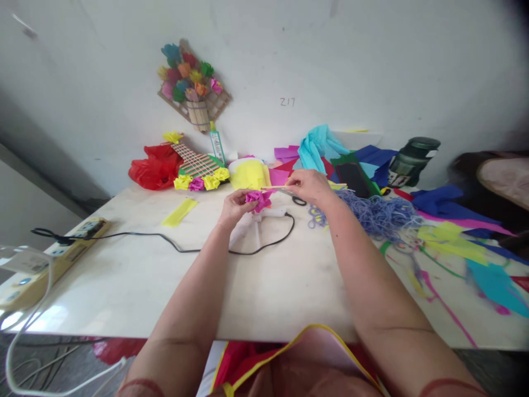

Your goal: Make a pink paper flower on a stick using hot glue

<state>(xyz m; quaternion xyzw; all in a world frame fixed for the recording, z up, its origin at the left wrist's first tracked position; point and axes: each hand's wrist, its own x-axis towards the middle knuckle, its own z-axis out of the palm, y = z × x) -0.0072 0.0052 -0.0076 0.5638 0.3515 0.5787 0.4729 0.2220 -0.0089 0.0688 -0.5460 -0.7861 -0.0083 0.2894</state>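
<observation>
Pinched in the fingers of my left hand (237, 208) is a magenta crepe-paper flower (260, 202). My right hand (309, 186) is closed on a thin wooden stick (273, 188), its tip at the flower's upper edge; whether the two touch I cannot tell. Just under the flower lies a white glue gun (273, 213) on the table, with its black cord running left. Black-handled scissors (299, 201) are below my right hand, their blades partly hidden.
A power strip (58, 264) runs along the table's left side. Behind stand a flower-trimmed stick craft (196, 162), a glue bottle (216, 143) and yellow paper (249, 174). Purple shredded strands (372, 215), a phone (352, 179), a dark jar (413, 161) and paper scraps fill the right.
</observation>
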